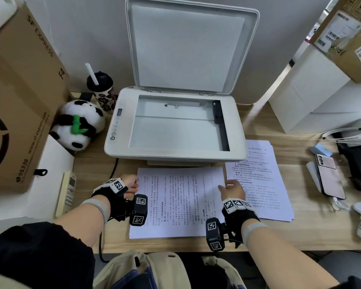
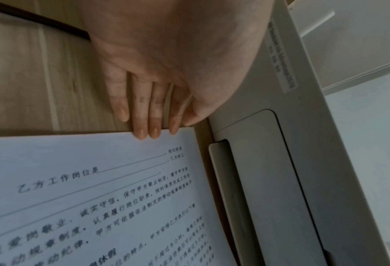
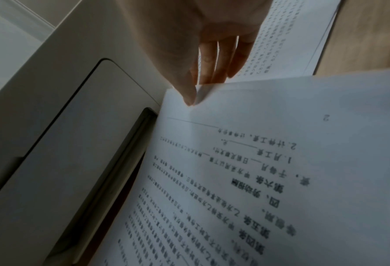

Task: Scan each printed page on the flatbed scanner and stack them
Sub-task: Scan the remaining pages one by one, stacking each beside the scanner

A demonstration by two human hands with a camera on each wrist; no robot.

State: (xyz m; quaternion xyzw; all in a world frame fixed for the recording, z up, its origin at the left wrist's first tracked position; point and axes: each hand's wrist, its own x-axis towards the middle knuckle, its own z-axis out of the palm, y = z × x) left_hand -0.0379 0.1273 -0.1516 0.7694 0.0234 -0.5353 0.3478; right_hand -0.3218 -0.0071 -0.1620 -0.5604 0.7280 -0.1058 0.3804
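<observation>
The top page (image 1: 178, 202) of the pile at the lower centre of the head view is being taken up by its two short edges. The left hand (image 1: 128, 184) has fingertips (image 2: 154, 132) laid on the left edge, thumb placement unclear; the right hand (image 1: 232, 189) pinches the right edge, thumb (image 3: 187, 90) on top, fingers beneath. The scanner (image 1: 176, 124) above stands open, its glass bare. Only one sheet should be separated, then turned face down and squared to the glass corner. Another stack (image 1: 261, 180) lies at right.
</observation>
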